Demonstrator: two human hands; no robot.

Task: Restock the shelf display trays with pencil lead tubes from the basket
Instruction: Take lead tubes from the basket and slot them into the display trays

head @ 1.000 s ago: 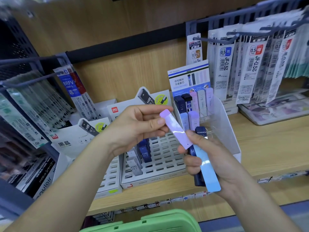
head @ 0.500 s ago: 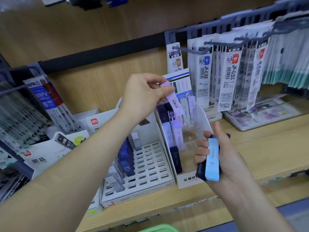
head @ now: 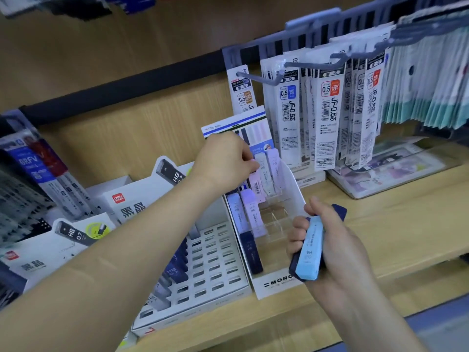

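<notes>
Your left hand (head: 225,161) reaches into the back row of the white cardboard MONO display tray (head: 276,283). Its thumb and fingertips are pinched together on the top of a pale pink pencil lead tube (head: 256,185), which stands nearly upright there just beside two whitish lilac tubes (head: 270,171). Your right hand (head: 340,250) is at the tray's right wall, fingers curled round two tubes held together: a light blue flat plastic tube (head: 309,250) on top and a dark navy plastic tube (head: 340,212) under it.

Inside the tray, a pair of lilac tubes (head: 245,214) fills the middle row and a lone navy tube (head: 251,252) stands in the front row, with clear plastic dividers (head: 275,217) to their right. Your left forearm crosses above the white slotted tray (head: 215,262) next door, which has dark blue tubes (head: 177,265) along its left side. A printed header card (head: 253,130) rises just behind your left hand. Long refill packets (head: 330,105) hang close behind the tray, over the wooden shelf (head: 406,224).
</notes>
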